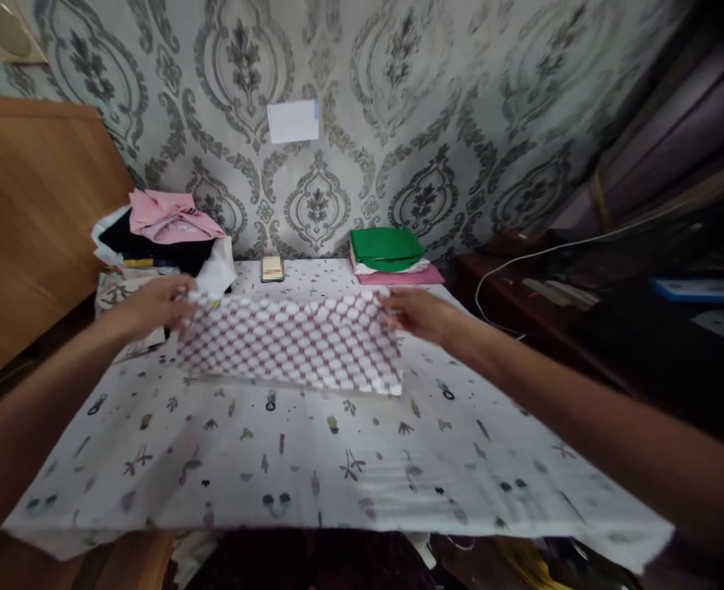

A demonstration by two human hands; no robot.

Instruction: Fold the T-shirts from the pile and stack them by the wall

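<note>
A folded white cloth with a reddish-brown lattice pattern (291, 340) is stretched between my two hands over the table. My left hand (159, 305) pinches its upper left corner, slightly blurred. At the upper right corner, my right hand (420, 314) grips the fabric between thumb and fingers. The cloth's lower edge hangs at or just above the printed white tablecloth (313, 459); I cannot tell whether it touches. A small yellow mark shows near its left corner.
Folded green, white and pink fabrics (390, 250) are stacked at the back right. A heap of clothes with a pink piece on top (174, 217) stands at the back left. Between them lies a small framed card (272, 268). A wooden panel (36, 221) borders the left, a cable (558, 248) the right.
</note>
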